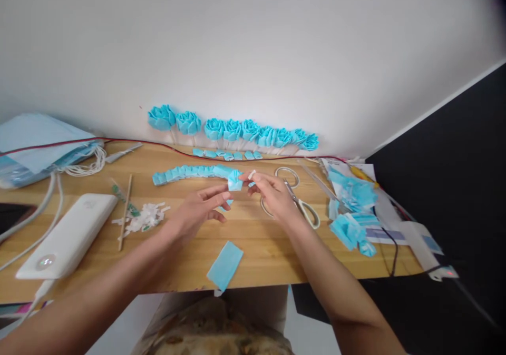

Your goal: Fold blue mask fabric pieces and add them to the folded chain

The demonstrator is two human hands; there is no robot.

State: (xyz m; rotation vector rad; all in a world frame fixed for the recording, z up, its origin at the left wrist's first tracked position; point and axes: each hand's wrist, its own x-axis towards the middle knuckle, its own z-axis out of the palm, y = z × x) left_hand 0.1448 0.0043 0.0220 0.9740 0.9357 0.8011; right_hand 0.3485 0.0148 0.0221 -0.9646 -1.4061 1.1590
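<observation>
My left hand [201, 203] pinches the lower left edge of a small folded light-blue mask-fabric piece [234, 181] between thumb and index finger, its other fingers loosely curled. From the other side, my right hand [273, 193] closes its thumb and forefinger on a small white strip [252, 174], close to the folded piece. Behind my hands lies a curved row of similar folded blue pieces [184, 173]. Part of another blue scrap shows under my left fingers. A flat blue fabric rectangle [225, 265] rests near the table's front edge.
Blue fabric roses [229, 129] on sticks lean along the wall. Scissors [302, 202] lie beside my right hand, with blue scraps [351, 228] farther right. Leftward are white clippings [146, 217], a wooden stick [125, 213], a white power bank [69, 236] and stacked masks [39, 139].
</observation>
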